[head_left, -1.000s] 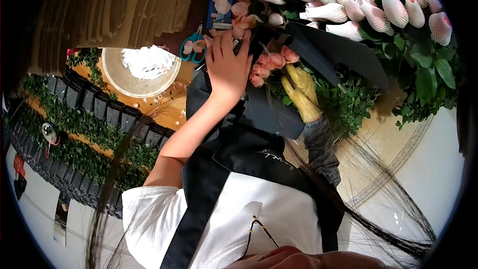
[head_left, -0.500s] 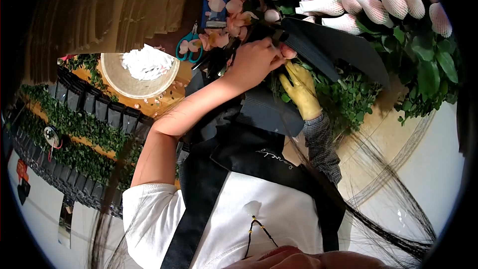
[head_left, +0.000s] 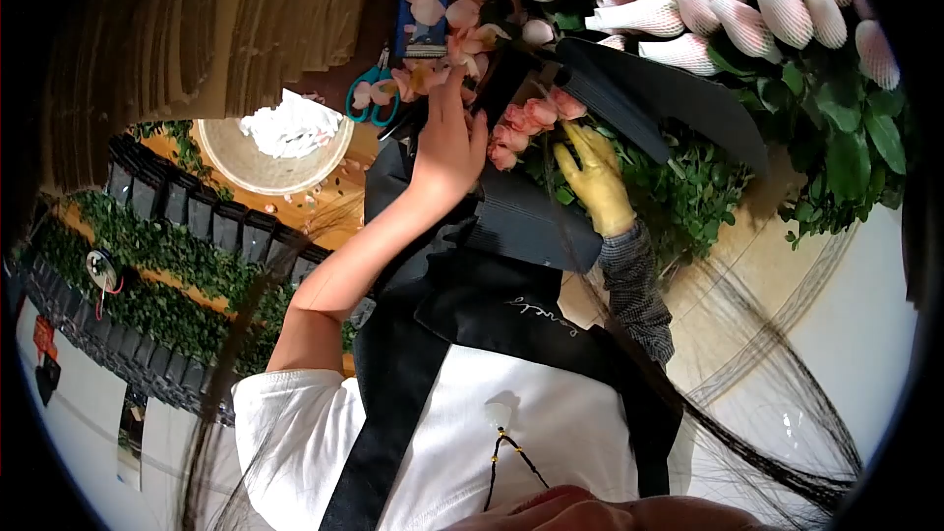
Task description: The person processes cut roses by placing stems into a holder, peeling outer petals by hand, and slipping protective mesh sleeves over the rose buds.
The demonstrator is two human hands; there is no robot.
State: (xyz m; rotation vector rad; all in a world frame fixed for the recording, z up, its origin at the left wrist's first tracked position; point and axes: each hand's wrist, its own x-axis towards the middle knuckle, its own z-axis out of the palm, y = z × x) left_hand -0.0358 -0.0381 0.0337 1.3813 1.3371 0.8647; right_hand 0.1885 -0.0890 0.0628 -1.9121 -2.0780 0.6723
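My bare left hand (head_left: 450,143) has its fingers stretched out and the thumb apart, just left of a bunch of pink roses (head_left: 526,124). Nothing shows in its grasp; its fingertips reach loose pink petals (head_left: 423,77). My right hand (head_left: 594,177), in a yellow glove, is curled at the right end of the bunch, fingers against the rose there. Leaves partly hide the stems it grips. Dark ribbed sheets lie around the bunch, one (head_left: 615,93) behind it and one (head_left: 531,221) nearer my apron.
Teal-handled scissors (head_left: 372,98) lie left of the petals. A round basket (head_left: 276,180) holds white pieces. Many net-sleeved roses (head_left: 747,15) fill the upper right. Brown paper sheets (head_left: 197,49) stand upper left, above rows of dark-wrapped greenery (head_left: 177,246).
My left hand first moved right onto the roses, then drew back left with its fingers stretched out, uncovering the bunch. My right hand has stayed nearly in place.
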